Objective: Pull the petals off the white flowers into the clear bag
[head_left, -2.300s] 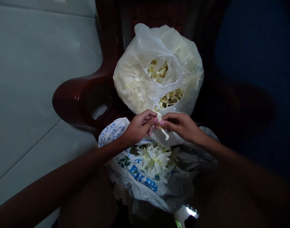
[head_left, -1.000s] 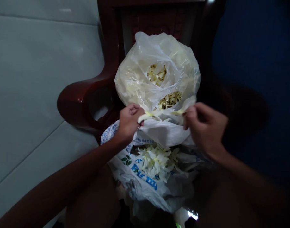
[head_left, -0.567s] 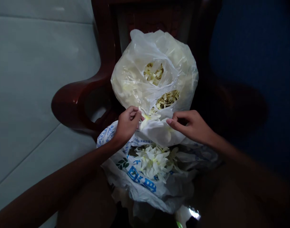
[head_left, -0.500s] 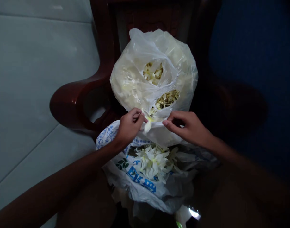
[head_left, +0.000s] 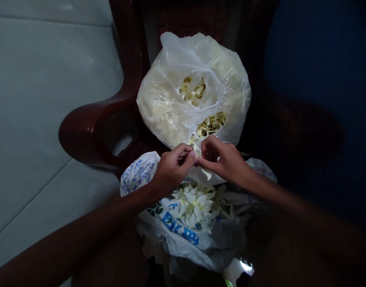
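Note:
My left hand (head_left: 175,163) is pinched closed on a small whitish flower (head_left: 197,150) at the front edge of the upper bag. Its fingertips meet those of my right hand (head_left: 220,159), which is also closed on the flower. Pale petals show through two openings of the translucent white bag (head_left: 161,95). Below my hands, several white flowers (head_left: 196,203) lie in an open white bag with blue print (head_left: 179,229). The fingers partly hide the held flower.
The upper bag rests on a dark red wooden chair with a curved armrest (head_left: 87,123). Grey floor tiles (head_left: 51,79) lie at the left, a dark blue area (head_left: 314,59) at the right. My legs flank the lower bag.
My right hand has moved left to meet my left hand and has closed on the flower. My left hand has shifted slightly right. The flower is now more hidden between the fingers.

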Action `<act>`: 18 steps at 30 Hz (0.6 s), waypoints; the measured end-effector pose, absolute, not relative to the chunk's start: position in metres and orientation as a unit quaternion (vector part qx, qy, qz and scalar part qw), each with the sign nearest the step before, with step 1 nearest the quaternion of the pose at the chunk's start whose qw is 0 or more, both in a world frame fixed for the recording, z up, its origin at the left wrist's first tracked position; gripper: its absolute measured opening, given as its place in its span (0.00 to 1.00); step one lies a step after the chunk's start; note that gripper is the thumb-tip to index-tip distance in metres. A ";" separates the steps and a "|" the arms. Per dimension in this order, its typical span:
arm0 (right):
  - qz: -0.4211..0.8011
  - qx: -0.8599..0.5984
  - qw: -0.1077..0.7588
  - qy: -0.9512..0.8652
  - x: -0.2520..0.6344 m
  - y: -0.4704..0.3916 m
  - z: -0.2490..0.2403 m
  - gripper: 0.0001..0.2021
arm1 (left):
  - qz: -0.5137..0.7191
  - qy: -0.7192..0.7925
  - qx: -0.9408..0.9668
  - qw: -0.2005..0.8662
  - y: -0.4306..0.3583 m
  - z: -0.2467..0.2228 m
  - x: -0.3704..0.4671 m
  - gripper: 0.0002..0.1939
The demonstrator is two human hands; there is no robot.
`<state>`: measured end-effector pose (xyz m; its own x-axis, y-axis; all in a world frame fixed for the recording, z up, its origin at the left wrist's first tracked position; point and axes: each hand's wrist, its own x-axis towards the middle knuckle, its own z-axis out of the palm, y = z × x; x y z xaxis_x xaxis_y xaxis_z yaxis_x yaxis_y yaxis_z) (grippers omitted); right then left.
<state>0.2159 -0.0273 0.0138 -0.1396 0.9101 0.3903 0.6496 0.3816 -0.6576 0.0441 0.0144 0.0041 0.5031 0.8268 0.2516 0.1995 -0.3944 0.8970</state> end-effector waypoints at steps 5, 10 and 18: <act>0.159 -0.516 0.374 -0.754 0.213 -0.027 0.016 0.10 | 0.383 0.338 0.737 0.443 0.015 0.007 0.044 0.09; 0.166 -0.499 0.362 -0.770 0.213 -0.024 0.016 0.11 | 0.394 0.336 0.721 0.460 0.019 0.004 0.043 0.10; 0.162 -0.492 0.376 -0.768 0.214 -0.024 0.012 0.12 | 0.380 0.332 0.705 0.499 0.018 0.003 0.042 0.11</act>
